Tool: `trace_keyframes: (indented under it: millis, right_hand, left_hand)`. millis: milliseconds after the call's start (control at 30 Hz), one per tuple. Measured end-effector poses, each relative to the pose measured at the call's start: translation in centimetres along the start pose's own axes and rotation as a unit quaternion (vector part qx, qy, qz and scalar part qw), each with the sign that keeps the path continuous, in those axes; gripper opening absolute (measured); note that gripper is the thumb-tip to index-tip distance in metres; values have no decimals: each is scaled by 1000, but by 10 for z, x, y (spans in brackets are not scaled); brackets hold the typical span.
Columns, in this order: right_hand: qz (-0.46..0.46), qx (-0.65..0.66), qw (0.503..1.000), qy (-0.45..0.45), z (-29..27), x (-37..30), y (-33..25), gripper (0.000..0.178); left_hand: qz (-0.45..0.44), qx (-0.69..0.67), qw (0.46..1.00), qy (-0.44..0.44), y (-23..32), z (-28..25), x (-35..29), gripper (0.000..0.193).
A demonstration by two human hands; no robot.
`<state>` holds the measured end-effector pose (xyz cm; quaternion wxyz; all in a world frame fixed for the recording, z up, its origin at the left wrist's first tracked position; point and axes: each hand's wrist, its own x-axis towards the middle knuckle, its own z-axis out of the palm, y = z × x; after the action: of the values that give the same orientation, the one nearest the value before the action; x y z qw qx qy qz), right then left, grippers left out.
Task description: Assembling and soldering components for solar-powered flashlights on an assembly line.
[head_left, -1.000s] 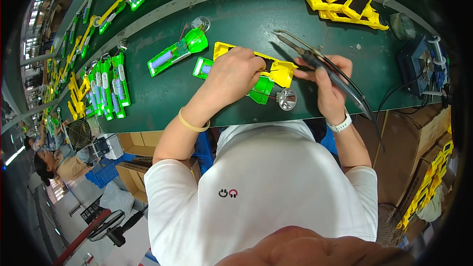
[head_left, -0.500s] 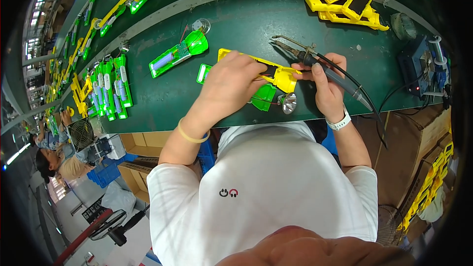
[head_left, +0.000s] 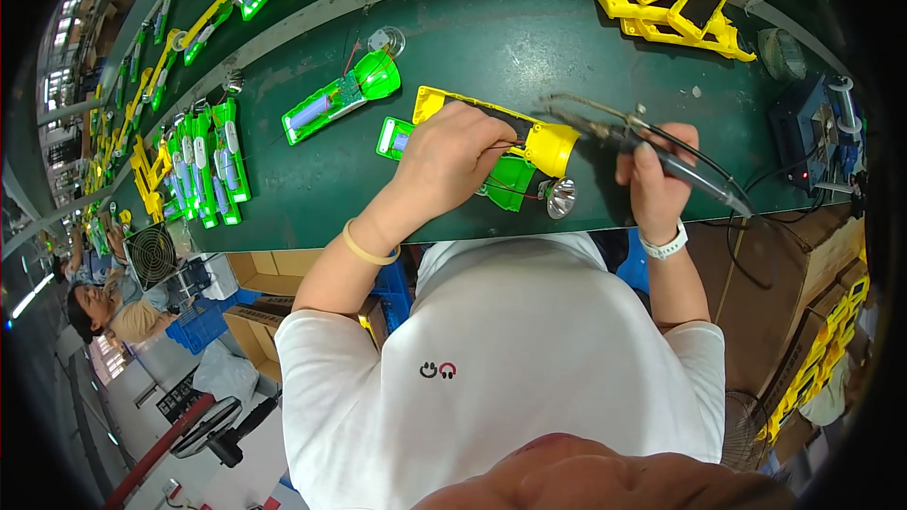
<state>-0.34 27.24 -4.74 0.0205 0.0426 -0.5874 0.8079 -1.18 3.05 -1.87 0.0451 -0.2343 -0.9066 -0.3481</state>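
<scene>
My left hand [head_left: 446, 159] is pinched over a yellow flashlight casing [head_left: 554, 149], its fingertips closed on thin wires [head_left: 516, 143]. Beneath that hand and casing, a green casing half [head_left: 510, 183] lies partly hidden. A round silver lamp reflector [head_left: 560, 196] rests beside it at the near edge. To the right, my right hand [head_left: 661, 187] grips a soldering iron [head_left: 697, 174] with a thin metal tube along it. The iron is raised off the table, its tip blurred and pointing left, apart from the yellow casing.
Farther left lies an opened green casing [head_left: 380, 77] with a battery and circuit board. Several green battery assemblies [head_left: 203, 165] stand grouped at the left. Yellow casings [head_left: 671, 24] are piled at the far right, near a blue soldering station [head_left: 798, 137]. A person [head_left: 118, 307] is at the left.
My right hand has drawn the soldering iron to the right, away from the yellow casing. My left hand stays pinched over the casing, with little movement.
</scene>
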Motion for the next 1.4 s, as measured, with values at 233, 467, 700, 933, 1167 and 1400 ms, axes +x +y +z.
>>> trace_keyframes:
  millis: [233,467,700,933,1167,1400]
  right_hand:
    - [6,-106,992,-69,-17,-16,6,27]
    - [13,-175,978,-108,-10,-10,4,27]
    - [-48,-157,983,-76,-20,-12,2,27]
    - [8,-32,998,-55,14,-5,-4,23]
    - [47,13,997,-55,21,0,5,22]
    - [60,29,996,-53,32,5,8,22]
  left_hand:
    - [13,62,992,-112,5,-8,12,12]
    - [15,115,981,-154,8,-10,15,12]
    - [12,115,981,-154,7,-10,14,10]
    - [15,123,981,-152,8,-7,13,11]
    - [15,117,981,-152,7,-7,14,10]
    - [10,114,985,-129,1,-13,5,11]
